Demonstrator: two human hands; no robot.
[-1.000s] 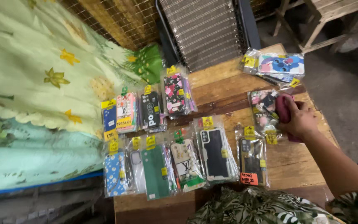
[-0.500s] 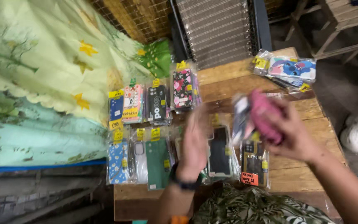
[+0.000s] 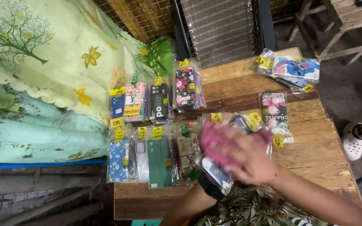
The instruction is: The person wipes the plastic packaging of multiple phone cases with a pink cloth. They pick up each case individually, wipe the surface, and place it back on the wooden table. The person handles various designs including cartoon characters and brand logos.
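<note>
Since half a second ago, both of my hands are dropping lower over the wooden table [image 3: 315, 155], and the pink cloth [image 3: 223, 142] is now spreading across the packet I am working on instead of being lifted up beside it. My right hand [image 3: 250, 161] is pressing down on that cloth with fingers curled around it, gripping it, though the motion is blurring the fingers. My left hand [image 3: 214, 178] is mostly hiding beneath the right one and the cloth; it is coming up from below the table edge and appears to be holding the plastic-wrapped phone case [image 3: 218, 173] from underneath, but I cannot tell for sure how its fingers are set. That case is sitting near the front edge of the table, tilted, its dark upper end [image 3: 239, 122] peeking out just above the cloth.

Just left of my hands, a row of packaged cases is lying flat: a beige patterned case [image 3: 188, 150], a green case [image 3: 160, 161], a clear one [image 3: 140, 159] and a blue flowered case [image 3: 118, 161]. Behind them a second row is leaning near the floral bedding [image 3: 42, 75]. To the right, a floral case [image 3: 274, 113] is lying just beside the cloth, and a blue cartoon case [image 3: 296, 68] is resting at the far corner. A white shoe [image 3: 352, 144] is showing on the floor beyond the table.
</note>
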